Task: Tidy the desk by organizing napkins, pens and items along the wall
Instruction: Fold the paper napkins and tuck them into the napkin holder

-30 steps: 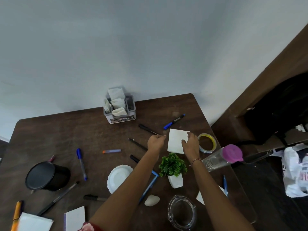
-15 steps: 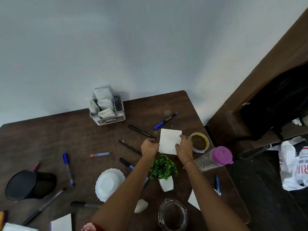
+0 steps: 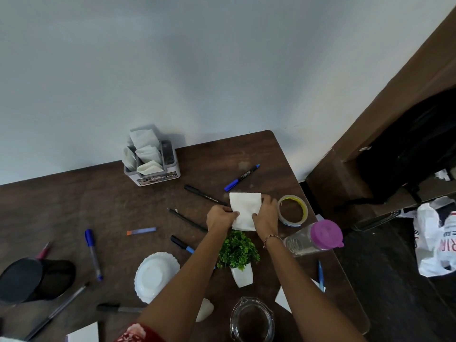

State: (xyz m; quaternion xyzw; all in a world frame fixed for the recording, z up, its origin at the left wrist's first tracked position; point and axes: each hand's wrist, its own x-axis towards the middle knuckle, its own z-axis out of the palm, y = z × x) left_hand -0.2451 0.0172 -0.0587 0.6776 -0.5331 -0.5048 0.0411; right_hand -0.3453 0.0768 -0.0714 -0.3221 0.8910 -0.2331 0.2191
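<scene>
Both hands are pinching a white square paper napkin (image 3: 245,210) near the dark wooden desk's (image 3: 98,206) right edge: left hand (image 3: 220,217) gripping its left side, right hand (image 3: 265,213) its right.

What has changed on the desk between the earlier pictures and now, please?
The left hand slid from the far corner of the napkin to its left edge, which its fingers now pinch. The right hand stays at the right edge, gripping it. The napkin stays between the black pen and the tape roll; the napkin holder, plant and bottle are unmoved.
</scene>
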